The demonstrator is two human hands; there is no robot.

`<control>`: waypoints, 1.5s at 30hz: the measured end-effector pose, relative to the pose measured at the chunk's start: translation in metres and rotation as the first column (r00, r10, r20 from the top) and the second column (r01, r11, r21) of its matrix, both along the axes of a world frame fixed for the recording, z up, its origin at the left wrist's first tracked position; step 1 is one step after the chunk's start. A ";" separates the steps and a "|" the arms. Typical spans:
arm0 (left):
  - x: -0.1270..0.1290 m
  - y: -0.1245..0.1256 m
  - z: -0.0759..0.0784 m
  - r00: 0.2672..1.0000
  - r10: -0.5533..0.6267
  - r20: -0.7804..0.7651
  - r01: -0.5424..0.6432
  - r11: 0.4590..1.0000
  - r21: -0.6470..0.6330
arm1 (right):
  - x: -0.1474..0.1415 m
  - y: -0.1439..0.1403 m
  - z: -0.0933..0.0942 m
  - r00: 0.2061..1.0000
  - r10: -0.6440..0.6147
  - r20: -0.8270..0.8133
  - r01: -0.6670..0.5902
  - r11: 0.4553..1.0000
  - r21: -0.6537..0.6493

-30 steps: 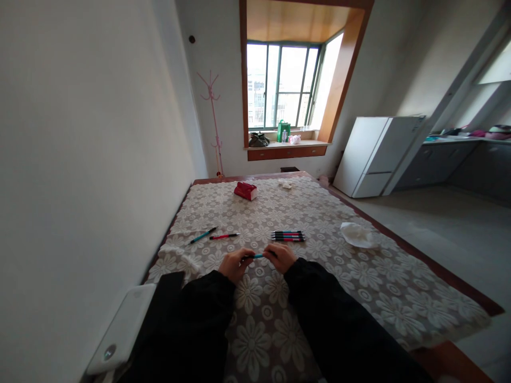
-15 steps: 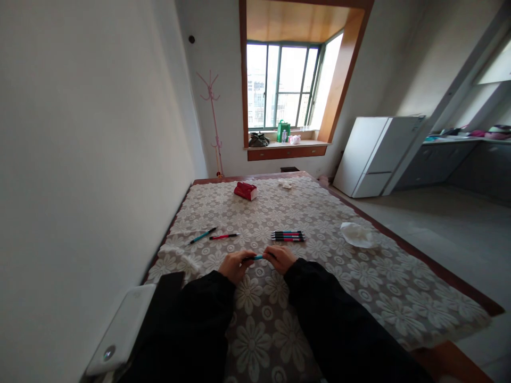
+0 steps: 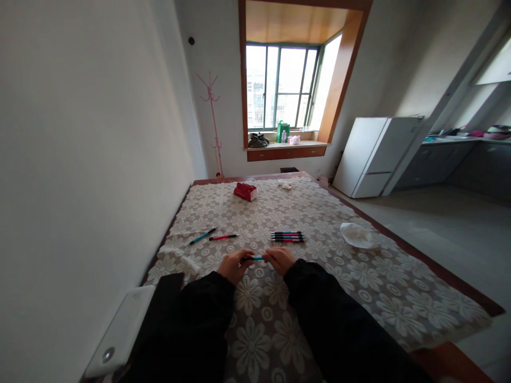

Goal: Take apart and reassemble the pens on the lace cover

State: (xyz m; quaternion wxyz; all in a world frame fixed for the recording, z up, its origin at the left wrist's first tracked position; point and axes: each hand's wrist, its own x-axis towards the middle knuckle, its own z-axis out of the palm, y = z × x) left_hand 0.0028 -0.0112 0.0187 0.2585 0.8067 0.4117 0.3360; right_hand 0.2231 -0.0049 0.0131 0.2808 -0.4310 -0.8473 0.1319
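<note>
Both of my hands hold one teal pen level, just above a table covered by a floral lace cloth. My left hand grips its left end and my right hand grips its right end. Just beyond my right hand lies a neat row of several pens, red and teal with black parts. Further left on the cloth lie a loose teal pen and a loose red pen.
A crumpled white tissue lies to the right, a red tissue pack at the far end. A white device sits at the near left edge against the wall. A white fridge stands beyond the table.
My hands have drawn slightly closer together on the teal pen, so less of its barrel shows between them. Nothing else on the table has moved.
</note>
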 end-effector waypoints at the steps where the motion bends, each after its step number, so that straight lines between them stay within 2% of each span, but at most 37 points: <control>1: 0.000 0.000 0.000 1.000 0.003 0.010 -0.003 1.000 -0.006 | 0.000 0.000 0.000 1.000 -0.004 0.005 0.004 1.000 -0.005; 6: -0.001 0.002 -0.003 0.996 0.065 0.057 -0.063 0.998 -0.021 | -0.001 -0.004 0.005 0.998 -0.005 -0.062 0.001 0.998 -0.058; 12: -0.001 0.003 -0.006 0.993 0.048 0.106 -0.042 0.998 -0.056 | 0.000 -0.002 0.005 1.000 0.008 -0.029 -0.006 0.999 0.051; 16: 0.000 0.002 -0.005 0.992 0.059 0.111 -0.052 0.997 -0.064 | -0.001 -0.003 0.006 0.999 0.028 -0.033 -0.026 0.999 0.035; 23: 0.002 0.000 -0.001 0.990 0.057 0.128 -0.050 0.997 -0.053 | -0.001 -0.002 0.002 0.995 0.040 0.094 -0.043 0.999 0.029; 32: -0.002 0.004 0.002 0.974 0.178 0.139 -0.170 0.983 -0.066 | 0.000 -0.002 0.009 0.998 0.012 -0.055 -0.002 0.983 0.185; 37: -0.001 0.004 0.003 0.955 0.201 0.218 -0.205 0.979 -0.002 | 0.000 -0.001 0.005 1.000 -0.027 -0.011 0.028 0.992 0.121; 40: -0.001 0.003 0.004 0.940 0.237 0.246 -0.233 0.971 -0.049 | 0.001 0.000 0.004 0.999 -0.006 -0.053 0.013 0.992 0.124; 45: 0.000 0.001 0.009 0.955 0.186 0.230 -0.167 0.981 -0.101 | 0.001 -0.001 0.011 0.991 0.047 -0.127 -0.017 0.973 0.231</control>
